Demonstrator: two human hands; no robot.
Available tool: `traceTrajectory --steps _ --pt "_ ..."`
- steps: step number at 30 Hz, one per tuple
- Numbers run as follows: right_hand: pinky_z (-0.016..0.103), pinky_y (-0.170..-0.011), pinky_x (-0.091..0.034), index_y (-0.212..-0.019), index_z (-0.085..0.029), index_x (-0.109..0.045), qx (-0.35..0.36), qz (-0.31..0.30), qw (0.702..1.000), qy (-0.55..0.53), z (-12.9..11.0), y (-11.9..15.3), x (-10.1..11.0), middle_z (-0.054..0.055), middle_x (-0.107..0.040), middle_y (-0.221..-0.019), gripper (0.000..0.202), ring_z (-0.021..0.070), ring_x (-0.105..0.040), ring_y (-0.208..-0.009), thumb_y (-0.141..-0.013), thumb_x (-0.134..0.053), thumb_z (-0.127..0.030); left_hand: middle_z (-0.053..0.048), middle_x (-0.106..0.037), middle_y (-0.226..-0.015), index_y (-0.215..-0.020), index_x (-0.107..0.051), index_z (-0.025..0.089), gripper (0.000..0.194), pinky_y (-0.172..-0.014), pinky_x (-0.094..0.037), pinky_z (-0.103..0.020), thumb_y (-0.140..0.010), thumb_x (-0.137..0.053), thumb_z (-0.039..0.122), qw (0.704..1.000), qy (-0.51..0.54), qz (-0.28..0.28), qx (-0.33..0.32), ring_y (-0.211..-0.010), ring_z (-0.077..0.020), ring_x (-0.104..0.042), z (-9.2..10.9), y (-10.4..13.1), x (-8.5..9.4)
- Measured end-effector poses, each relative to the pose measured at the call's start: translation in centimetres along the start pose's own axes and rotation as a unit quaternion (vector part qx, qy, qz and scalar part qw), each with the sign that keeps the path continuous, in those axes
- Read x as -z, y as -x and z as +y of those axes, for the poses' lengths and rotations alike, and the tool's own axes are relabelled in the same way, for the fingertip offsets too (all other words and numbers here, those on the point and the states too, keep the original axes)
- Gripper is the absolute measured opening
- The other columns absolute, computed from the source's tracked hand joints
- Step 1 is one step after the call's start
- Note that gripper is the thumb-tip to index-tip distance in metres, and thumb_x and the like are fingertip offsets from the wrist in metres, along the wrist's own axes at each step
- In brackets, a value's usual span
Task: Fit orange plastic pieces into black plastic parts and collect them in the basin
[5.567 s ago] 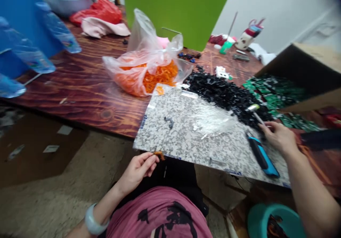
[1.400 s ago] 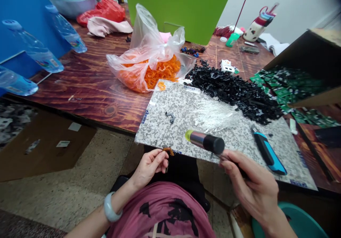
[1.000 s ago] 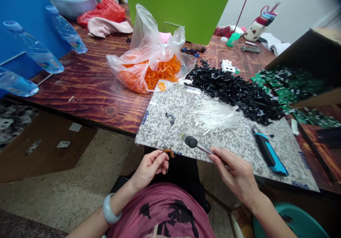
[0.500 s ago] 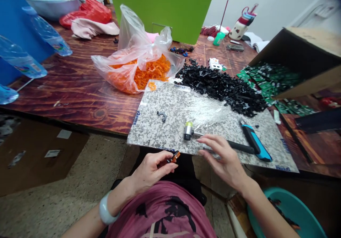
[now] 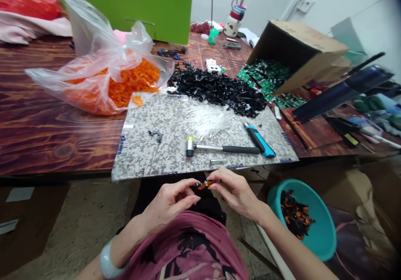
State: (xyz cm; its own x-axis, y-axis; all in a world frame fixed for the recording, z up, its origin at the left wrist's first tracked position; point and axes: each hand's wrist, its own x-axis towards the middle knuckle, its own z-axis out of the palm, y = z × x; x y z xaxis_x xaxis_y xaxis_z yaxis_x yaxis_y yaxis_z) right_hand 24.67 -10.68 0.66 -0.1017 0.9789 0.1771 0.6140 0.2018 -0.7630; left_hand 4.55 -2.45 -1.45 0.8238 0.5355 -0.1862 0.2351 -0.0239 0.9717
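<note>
A small orange-and-black plastic part [image 5: 205,184] is held between my two hands, just in front of the stone slab [image 5: 140,154]. My right hand [image 5: 236,190] pinches its right end between thumb and fingertips. At the left end are the curled fingers of my left hand [image 5: 178,198], the index fingertip against the part; the thumb sits lower. On the slab lie a mallet [image 5: 239,149] with a black handle, a short metal pin [image 5: 218,161], a blue-and-black utility knife [image 5: 261,142], a loose black piece [image 5: 156,136] and a heap of thin clear strips [image 5: 206,119].
Behind the slab are a pile of black plastic pieces [image 5: 219,87] and a clear bag [image 5: 46,83] of orange pieces. A tipped cardboard box [image 5: 316,58] spills green circuit boards [image 5: 266,73]. A teal basin [image 5: 322,230] holding orange-and-black parts stands low at the right.
My right hand has come off the slab's front edge and taken hold of the part beside my left hand. The view has turned right, showing more of the basin.
</note>
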Motion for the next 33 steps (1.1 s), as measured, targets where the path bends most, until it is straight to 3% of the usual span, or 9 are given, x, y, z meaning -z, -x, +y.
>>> traceTrajectory --steps 5,8,13,16,18,21,27,30,33 --pt "0.027 -0.076 -0.047 -0.099 -0.021 -0.058 -0.029 0.022 0.999 0.006 0.6 1.6 0.7 0.005 -0.065 -0.090 0.011 0.0159 -0.059 -0.085 -0.092 -0.051 -0.024 0.000 -0.063 -0.070 -0.114 -0.060 0.012 0.033 -0.058 -0.042 -0.022 -0.086 -0.053 0.028 0.999 -0.021 -0.028 -0.010 -0.059 -0.0120 -0.052 0.3 -1.1 -0.9" --pt "0.029 -0.078 -0.048 -0.102 -0.022 -0.059 -0.120 0.065 0.988 0.072 3.0 5.7 2.8 0.006 -0.065 -0.096 0.015 0.0179 -0.061 -0.089 -0.092 -0.050 -0.029 -0.002 -0.066 -0.071 -0.112 -0.061 0.014 0.031 -0.060 -0.044 -0.022 -0.088 -0.050 0.029 0.999 -0.039 -0.020 0.001 -0.061 -0.0131 -0.056 0.0 -1.1 -1.1" --pt "0.040 -0.071 -0.051 -0.091 -0.020 -0.064 -0.356 0.148 0.880 0.277 9.5 18.7 9.1 0.011 -0.069 -0.090 0.038 0.0271 -0.065 -0.080 -0.085 -0.047 -0.053 -0.002 -0.066 -0.068 -0.106 -0.064 0.017 0.030 -0.059 -0.047 -0.022 -0.090 -0.045 0.033 0.997 -0.054 0.005 0.046 -0.061 -0.0139 -0.059 -1.7 -0.3 -0.9" --pt "0.043 -0.061 -0.051 -0.086 -0.018 -0.066 -0.419 0.194 0.813 0.354 11.1 22.2 11.9 0.013 -0.071 -0.084 0.052 0.0303 -0.066 -0.068 -0.078 -0.045 -0.065 -0.002 -0.066 -0.069 -0.106 -0.064 0.017 0.030 -0.060 -0.048 -0.022 -0.091 -0.045 0.035 0.997 -0.057 0.013 0.057 -0.062 -0.0141 -0.060 -2.6 0.1 -0.7" --pt "0.041 -0.066 -0.051 -0.095 -0.019 -0.065 -0.375 0.243 0.815 0.368 10.6 20.0 12.8 0.011 -0.070 -0.091 0.047 0.0279 -0.066 -0.073 -0.081 -0.046 -0.060 -0.001 -0.066 -0.069 -0.106 -0.064 0.018 0.030 -0.060 -0.048 -0.022 -0.091 -0.044 0.036 0.997 -0.060 0.015 0.053 -0.061 -0.0140 -0.060 -2.7 0.1 -0.7" --pt "0.034 -0.075 -0.049 -0.097 -0.019 -0.064 -0.249 0.281 0.859 0.348 9.5 11.6 13.3 0.009 -0.069 -0.096 0.033 0.0235 -0.065 -0.082 -0.086 -0.048 -0.046 -0.001 -0.065 -0.068 -0.106 -0.064 0.018 0.030 -0.059 -0.049 -0.021 -0.091 -0.045 0.036 0.997 -0.061 0.017 0.041 -0.061 -0.0138 -0.061 -2.3 0.0 -0.9" --pt "0.029 -0.076 -0.045 -0.100 -0.020 -0.064 -0.153 0.210 0.904 0.340 11.8 -6.6 13.4 0.007 -0.066 -0.096 0.019 0.0187 -0.061 -0.081 -0.086 -0.053 -0.028 -0.001 -0.066 -0.068 -0.104 -0.065 0.019 0.029 -0.058 -0.049 -0.020 -0.091 -0.046 0.035 0.998 -0.050 0.045 0.004 -0.060 -0.0134 -0.061 -2.1 0.4 -0.9" --pt "0.029 -0.071 -0.043 -0.096 -0.020 -0.067 -0.153 0.175 0.907 0.352 13.7 -11.2 13.1 0.007 -0.065 -0.093 0.017 0.0202 -0.059 -0.081 -0.082 -0.060 -0.026 -0.001 -0.065 -0.066 -0.102 -0.066 0.019 0.030 -0.056 -0.049 -0.020 -0.090 -0.047 0.038 0.996 -0.022 0.089 0.001 -0.058 -0.0132 -0.060 -2.6 1.2 -0.8" --pt "0.028 -0.066 -0.040 -0.085 -0.020 -0.069 -0.161 0.143 0.908 0.361 14.6 -12.9 13.2 0.006 -0.064 -0.087 0.009 0.0204 -0.058 -0.079 -0.079 -0.063 -0.023 0.000 -0.063 -0.062 -0.100 -0.068 0.019 0.031 -0.055 -0.048 -0.021 -0.088 -0.050 0.042 0.988 0.019 0.148 0.027 -0.055 -0.0136 -0.058 -2.9 2.0 -0.5"
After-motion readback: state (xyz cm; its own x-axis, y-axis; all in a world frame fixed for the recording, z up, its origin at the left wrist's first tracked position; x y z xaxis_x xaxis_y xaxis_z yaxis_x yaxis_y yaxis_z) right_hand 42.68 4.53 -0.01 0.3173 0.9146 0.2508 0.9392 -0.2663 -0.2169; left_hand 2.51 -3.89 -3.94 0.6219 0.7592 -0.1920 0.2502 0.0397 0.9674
